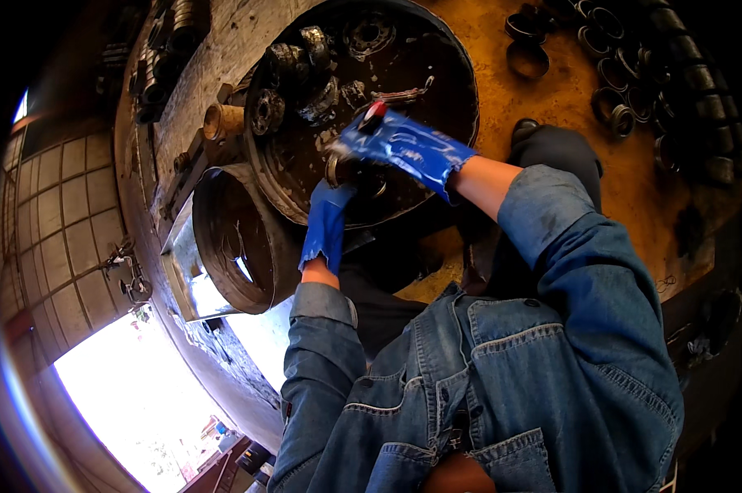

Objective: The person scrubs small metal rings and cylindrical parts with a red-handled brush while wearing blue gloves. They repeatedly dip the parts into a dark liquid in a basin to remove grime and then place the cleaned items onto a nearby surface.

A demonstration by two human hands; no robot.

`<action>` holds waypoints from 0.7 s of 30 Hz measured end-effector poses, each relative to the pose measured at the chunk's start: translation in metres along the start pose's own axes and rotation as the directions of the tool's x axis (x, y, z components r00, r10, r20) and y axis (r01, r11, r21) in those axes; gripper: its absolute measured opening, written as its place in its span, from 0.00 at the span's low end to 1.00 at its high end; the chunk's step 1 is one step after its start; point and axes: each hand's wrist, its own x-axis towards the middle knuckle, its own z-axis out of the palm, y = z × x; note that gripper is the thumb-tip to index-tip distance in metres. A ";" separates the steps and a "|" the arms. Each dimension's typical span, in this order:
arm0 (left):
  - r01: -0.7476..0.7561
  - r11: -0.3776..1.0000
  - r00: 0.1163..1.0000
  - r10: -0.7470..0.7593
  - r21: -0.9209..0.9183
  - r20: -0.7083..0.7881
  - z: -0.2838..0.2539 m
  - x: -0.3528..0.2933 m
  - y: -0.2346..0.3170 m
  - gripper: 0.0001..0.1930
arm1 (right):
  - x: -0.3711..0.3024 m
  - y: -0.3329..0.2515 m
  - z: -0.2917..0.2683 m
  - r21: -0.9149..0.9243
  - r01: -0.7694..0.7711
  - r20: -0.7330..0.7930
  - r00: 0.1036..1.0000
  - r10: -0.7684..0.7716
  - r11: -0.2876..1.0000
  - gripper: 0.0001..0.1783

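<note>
Both my hands wear blue gloves and work over a wide round metal pan (260,168) with dark liquid in it. My left hand (328,218) is closed on a metal ring (333,171) near the pan's near edge. Just above it, my right hand (404,146) is closed, its fingertips blurred by motion beside the ring. A red and black end (374,115) sticks out of its grip; the rest is hidden. Greasy round metal parts (287,64) lie in the pan's left part, and a flanged disc (369,36) sits at its far side.
An open metal drum (238,238) stands left of the pan, with a rusty cylinder (221,122) behind it. Several metal rings (613,74) lie on the stained floor to the right, beside a row of stacked dark parts (704,82). My knee (556,156) is close to the pan.
</note>
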 end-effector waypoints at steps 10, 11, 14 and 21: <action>0.103 0.987 0.993 -0.109 -0.127 -0.040 0.006 -0.034 0.034 0.29 | -0.007 0.022 0.004 -0.096 -0.198 -0.146 0.972 0.183 0.975 0.27; 0.087 0.976 0.995 -0.095 -0.201 -0.029 0.003 -0.035 0.033 0.29 | -0.005 0.025 0.008 -0.138 -0.198 -0.157 0.972 0.176 0.970 0.26; 0.106 0.964 0.991 -0.121 -0.243 -0.047 -0.007 -0.037 0.017 0.29 | -0.008 -0.003 0.017 -0.051 -0.234 -0.212 0.952 0.219 0.971 0.23; 0.113 0.973 0.990 -0.128 -0.203 -0.060 -0.011 -0.015 0.018 0.30 | 0.015 0.019 0.026 -0.093 0.221 0.008 0.975 -0.221 0.971 0.17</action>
